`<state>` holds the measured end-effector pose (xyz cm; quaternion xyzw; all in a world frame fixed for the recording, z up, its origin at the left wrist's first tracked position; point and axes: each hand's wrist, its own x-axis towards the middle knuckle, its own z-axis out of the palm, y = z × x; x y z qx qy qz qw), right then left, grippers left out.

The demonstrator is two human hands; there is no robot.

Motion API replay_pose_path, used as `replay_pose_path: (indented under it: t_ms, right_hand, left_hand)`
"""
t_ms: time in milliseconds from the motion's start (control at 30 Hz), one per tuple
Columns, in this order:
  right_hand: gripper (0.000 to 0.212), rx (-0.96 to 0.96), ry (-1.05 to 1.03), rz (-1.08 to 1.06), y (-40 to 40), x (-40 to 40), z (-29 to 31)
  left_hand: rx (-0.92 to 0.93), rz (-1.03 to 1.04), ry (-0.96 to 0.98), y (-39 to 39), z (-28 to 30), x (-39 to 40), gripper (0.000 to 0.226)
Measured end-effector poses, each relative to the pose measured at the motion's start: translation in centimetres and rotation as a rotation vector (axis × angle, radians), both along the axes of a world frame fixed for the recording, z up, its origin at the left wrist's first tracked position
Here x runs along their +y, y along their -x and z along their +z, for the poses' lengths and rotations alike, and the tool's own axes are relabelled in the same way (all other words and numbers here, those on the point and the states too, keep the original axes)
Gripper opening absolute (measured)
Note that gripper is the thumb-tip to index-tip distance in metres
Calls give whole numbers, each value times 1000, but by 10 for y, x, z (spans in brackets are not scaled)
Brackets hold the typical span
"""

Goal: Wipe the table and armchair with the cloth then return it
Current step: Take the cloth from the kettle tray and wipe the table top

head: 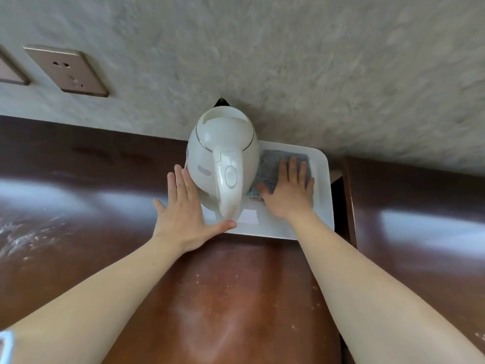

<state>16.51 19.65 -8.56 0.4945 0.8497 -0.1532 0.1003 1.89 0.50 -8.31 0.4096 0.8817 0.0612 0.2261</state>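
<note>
My right hand (288, 191) lies flat with its fingers spread, pressing on the grey cloth (275, 164). The cloth sits folded in the white tray (324, 195), just right of the cream kettle (223, 158), which stands in the same tray. My left hand (183, 206) is spread too, fingers straight, at the tray's left edge beside the kettle, the thumb reaching under the kettle's handle. The tray rests on the dark brown table (223, 298) against the grey wall (288, 61), where a socket plate (67, 70) shows.
</note>
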Motion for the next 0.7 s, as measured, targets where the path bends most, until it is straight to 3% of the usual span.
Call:
replay_pose_path:
  t_ms: [167, 533, 633, 700]
  right_hand:
    - [90, 11, 5, -20, 5, -5, -22]
    - [57, -2, -208, 60, 0, -15, -24]
    - [51, 176, -216, 52, -7, -19, -17]
    - [34, 396, -101, -136, -12, -22, -5]
  left_hand:
    - [63, 2, -14, -2, -7, -2, 151]
    - [133, -52, 23, -6, -4, -7, 147]
    - [163, -77, 16, -7, -5, -9, 145]
    - [180, -96, 15, -6, -4, -10, 144]
